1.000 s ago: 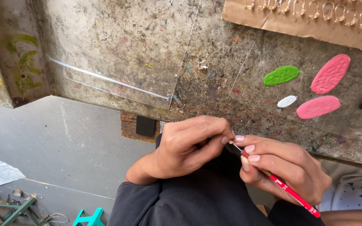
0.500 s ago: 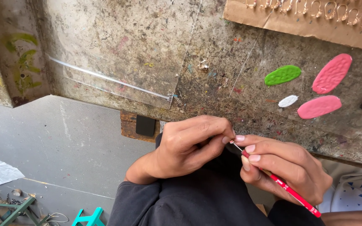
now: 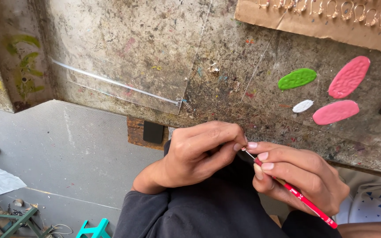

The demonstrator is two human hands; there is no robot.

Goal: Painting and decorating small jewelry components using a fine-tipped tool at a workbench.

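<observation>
While the right hand (image 3: 303, 178) pinches a thin red-handled tool (image 3: 297, 196) like a pen, the left hand (image 3: 199, 152) is clenched around something hidden, both just below the stained grey counter (image 3: 124, 48).

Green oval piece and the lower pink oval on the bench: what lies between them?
In the head view, a small white oval piece lies between the green oval and the lower pink oval, touching neither.

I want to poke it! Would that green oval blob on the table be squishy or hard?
The green oval blob looks pressed flat with a dimpled top, so it is probably soft, like modelling clay. Lying flat on the worn table, it likely won't roll. It may bend or flop when lifted.
</observation>
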